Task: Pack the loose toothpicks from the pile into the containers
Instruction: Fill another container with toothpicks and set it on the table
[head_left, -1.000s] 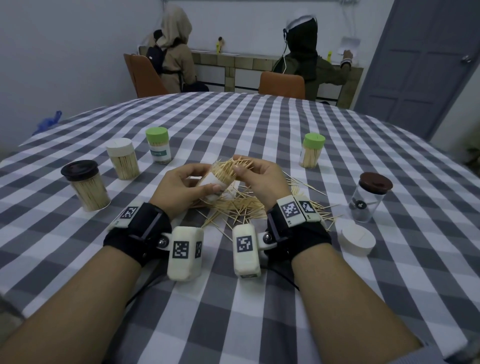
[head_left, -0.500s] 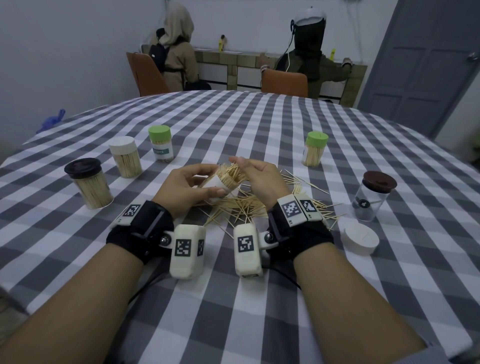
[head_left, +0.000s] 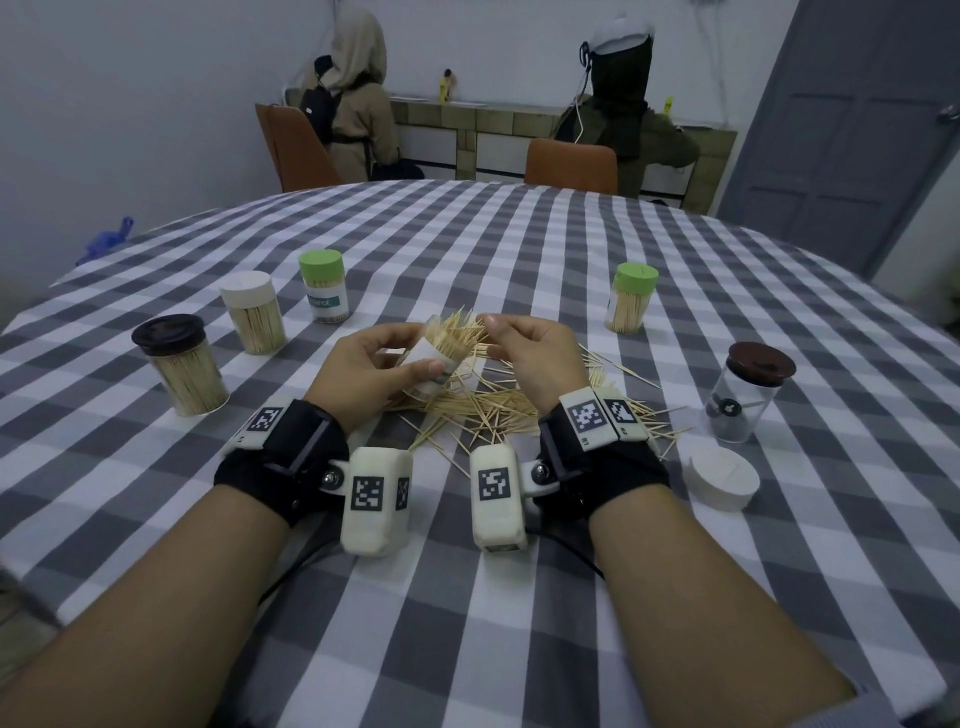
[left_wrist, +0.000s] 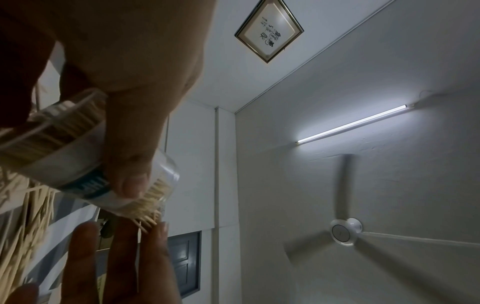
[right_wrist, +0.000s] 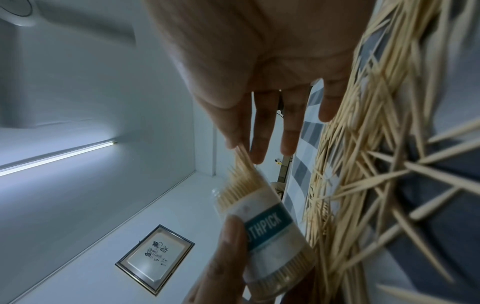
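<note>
My left hand (head_left: 363, 369) grips an uncapped clear toothpick container (head_left: 426, 364) with a teal label, tilted to the right just above the table. A bunch of toothpicks (head_left: 457, 332) fans out of its mouth. My right hand (head_left: 524, 348) is at that mouth, thumb and forefinger pinching the tips of a few protruding toothpicks (right_wrist: 242, 156). The left wrist view shows the container (left_wrist: 78, 164) under my thumb. The labelled container (right_wrist: 270, 226) also appears in the right wrist view. The loose pile (head_left: 498, 410) lies on the checked cloth beneath both hands.
Capped containers stand around: a black-lidded jar (head_left: 179, 371), a white-lidded one (head_left: 254, 312) and a green-lidded one (head_left: 324, 291) on the left, another green-lidded one (head_left: 631, 296) and a brown-lidded clear jar (head_left: 748, 395) on the right. A loose white lid (head_left: 719, 478) lies near my right wrist.
Both hands stay together over the pile. My right hand's fingers have shifted slightly at the tips of the toothpicks sticking out of the container.
</note>
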